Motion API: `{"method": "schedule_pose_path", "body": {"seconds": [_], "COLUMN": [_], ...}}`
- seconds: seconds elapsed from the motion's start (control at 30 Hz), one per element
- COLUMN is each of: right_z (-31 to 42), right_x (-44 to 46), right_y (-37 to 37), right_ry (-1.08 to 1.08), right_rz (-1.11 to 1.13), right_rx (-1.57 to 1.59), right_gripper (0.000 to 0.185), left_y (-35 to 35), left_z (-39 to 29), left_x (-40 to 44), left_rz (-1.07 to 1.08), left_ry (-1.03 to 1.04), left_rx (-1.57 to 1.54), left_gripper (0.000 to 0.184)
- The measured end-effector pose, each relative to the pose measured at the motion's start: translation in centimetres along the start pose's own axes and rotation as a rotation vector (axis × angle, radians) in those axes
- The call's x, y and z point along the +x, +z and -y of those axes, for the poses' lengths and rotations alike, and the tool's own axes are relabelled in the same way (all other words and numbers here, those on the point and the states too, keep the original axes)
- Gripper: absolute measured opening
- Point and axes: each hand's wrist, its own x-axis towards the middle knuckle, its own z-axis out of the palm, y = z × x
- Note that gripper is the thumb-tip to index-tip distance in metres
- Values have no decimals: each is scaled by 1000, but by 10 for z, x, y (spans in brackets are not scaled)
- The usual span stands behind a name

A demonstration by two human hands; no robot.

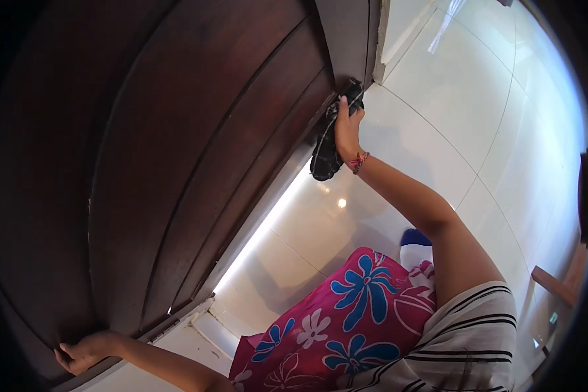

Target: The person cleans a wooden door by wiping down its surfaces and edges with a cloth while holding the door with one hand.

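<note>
My right hand (349,130) is closed around a bunched black cloth (325,155) with thin pale lines. It presses the cloth against the bottom corner of a dark brown wooden door (196,130), close to the floor. Part of the cloth hangs below my fingers. At the lower left, my left hand (85,351) rests against the same door near its side edge. Its fingers are loosely bent and apart, with nothing visible in them.
Glossy pale floor tiles (438,117) spread to the right, and light shines through the gap under the door. A white wall edge (398,32) meets the door's top corner. My pink flowered garment (346,307) and a blue-and-white sock (415,245) show below. Brown wooden furniture (558,284) stands at the right.
</note>
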Motion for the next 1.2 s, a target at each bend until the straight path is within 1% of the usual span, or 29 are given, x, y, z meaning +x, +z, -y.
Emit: {"method": "schedule_pose_path", "body": {"seconds": [0.03, 0.1, 0.13, 0.17, 0.2, 0.3, 0.33, 0.37, 0.47, 0.5, 0.53, 0.57, 0.63, 0.67, 0.73, 0.83, 0.9, 0.93, 0.97, 1.03, 1.1, 1.13, 1.17, 1.2], "right_z": [11, 40, 71, 76, 89, 127, 126, 116, 52, 48, -3, -2, -4, 0, 36, 83, 109, 104, 101, 85, 41, 33, 26, 23], "right_x": [-1, 9, 8, 23, 35, 43, 46, 50, 56, 42, 38, 21, 2, -1, -10, 5, 15, 27, 41, 48, 53, 37, 17, -2], "right_y": [-2, -5, -10, -9, -11, -15, -14, -11, -9, -18, -18, -22, -16, -14, -15, -17, -17, -15, -15, -15, -10, -13, -16, -18], "right_ry": [1, -243, -367, -495, -605, -614, -569, -523, -407, -330, -248, -241, -229, -347, -577, -791, -785, -725, -711, -467, -210, -127, -191, -135], "right_rz": [-5, 10, 20, 17, 91, -16, -23, -34, -53, 92, 150, 216, 256, 216, 134, 149, 111, 27, 30, 65, 72, 129, 140, 176], "right_rx": [-27, 229, 261, 267, 309, 144, 190, 179, 112, 153, 51, 11, 50, 14, -50, 52, 103, 16, 11, 187, 253, 277, 189, 34], "right_gripper": [69, 67, 64, 59, 56, 55, 56, 56, 58, 59, 58, 58, 57, 56, 55, 57, 60, 59, 54, 49, 46, 46, 49, 57], "left_y": [-1, 0, -1, -2, -2, -1, -1, -1, -2, -1, -1, -1, 1, 1, 1, 1, -3, -3, -2, -2, -2, -1, 0, 2], "left_z": [0, -1, -3, -9, -11, -9, -9, -9, -1, 1, 0, 1, 1, 0, 0, -1, -5, -6, -7, -6, -5, -3, 1, 3], "left_x": [0, 2, 2, 1, 0, -1, -1, -1, 0, 1, 3, 3, 1, 1, 0, 1, 0, -1, -1, 1, 1, 0, 0, 0], "left_rz": [2, 3, 15, 29, 44, 44, 45, 44, 10, -6, -4, 3, 11, 9, 4, 19, 61, 63, 66, 67, 62, 39, 19, 1], "left_ry": [2, 10, -3, -20, -39, -72, -75, -77, -52, -35, -17, -3, 6, 3, -12, -46, -72, -68, -62, -64, -86, -66, -43, -20], "left_rx": [-10, -32, -17, -2, 11, -22, -12, -2, -19, -35, -43, -52, -58, -55, -55, -41, -3, -6, -10, -12, -7, -30, -54, -79], "left_gripper": [39, 39, 36, 34, 32, 33, 34, 34, 34, 34, 34, 34, 35, 35, 37, 36, 34, 33, 33, 32, 32, 34, 36, 38]}}
